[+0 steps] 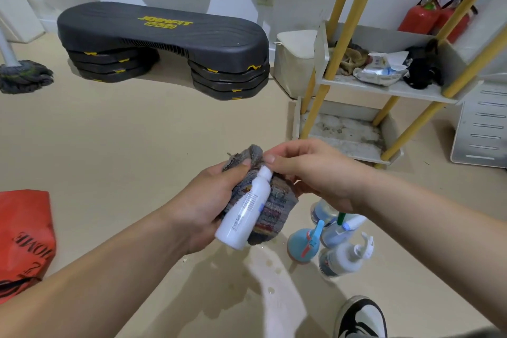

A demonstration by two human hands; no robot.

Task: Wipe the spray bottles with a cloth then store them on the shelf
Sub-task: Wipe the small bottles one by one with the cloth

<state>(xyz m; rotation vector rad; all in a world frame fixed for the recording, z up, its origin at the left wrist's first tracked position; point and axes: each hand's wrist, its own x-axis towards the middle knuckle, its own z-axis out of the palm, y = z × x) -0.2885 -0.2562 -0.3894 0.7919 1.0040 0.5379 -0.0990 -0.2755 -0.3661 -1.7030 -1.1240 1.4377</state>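
Small white plastic bottle (244,211), held at mid-frame above the beige floor (137,132), cap end tilted up and away, lying against a grey woven cloth with multicoloured stripes (274,214). The left hand (203,200) cups the bottle and cloth together, fingers curled beneath and thumb pressed on the cloth near the cap. The right hand (315,173) meets the cloth's upper fold with thumb and forefinger closed in what appears to be a pinch; its remaining fingertips are hidden behind the fabric. Directly below the right wrist, a tight cluster of spray bottles stands on the floor, including a round blue spray bottle (301,244) and a white trigger bottle (343,258), beside wet patches (263,269). A black-and-white shoe (362,315) sits at the lower edge. Open floor extends from the hands to the white shelf unit with yellow wooden posts (389,90) at right. Its stained bottom tray (345,132) holds nothing visible. The tier above carries a brown rag (351,60), crumpled wipe packets (381,71) and a dark bundle (422,68). A white lidded bin (293,63) stands just beside the unit, and two red fire extinguishers (428,14) stand behind it. Further left are a black step platform on stacked risers (164,35), a grey mop head (24,74) and a red bag (24,228).
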